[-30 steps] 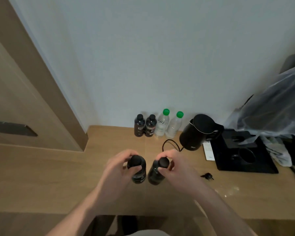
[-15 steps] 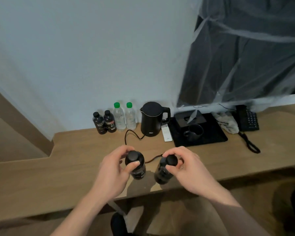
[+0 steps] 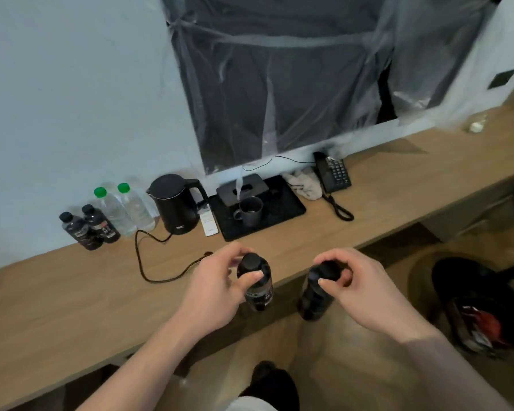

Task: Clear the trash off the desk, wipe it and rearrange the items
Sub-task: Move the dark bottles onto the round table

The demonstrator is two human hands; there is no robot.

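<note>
Two dark bottles, left hand (image 3: 217, 287) grips one (image 3: 257, 284), right hand (image 3: 359, 289) grips other (image 3: 316, 292). Kettle (image 3: 175, 204), cord (image 3: 149, 262), tray (image 3: 285, 209), phone (image 3: 334, 173) on desk (image 3: 72, 307). Labels unreadable.

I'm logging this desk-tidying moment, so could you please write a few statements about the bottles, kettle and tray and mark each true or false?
1. Each hand holds a dark bottle by its top: the left hand holds the left dark bottle, the right hand the right dark bottle. True.
2. The two green-capped water bottles lie on their sides. False: they stand upright by the wall.
3. A grey mug sits on the black tray. True.
4. The black kettle stands on the tray. False: it stands on the desk, left of the tray.
5. The telephone is left of the kettle. False: it is to the right, beyond the tray.
</note>
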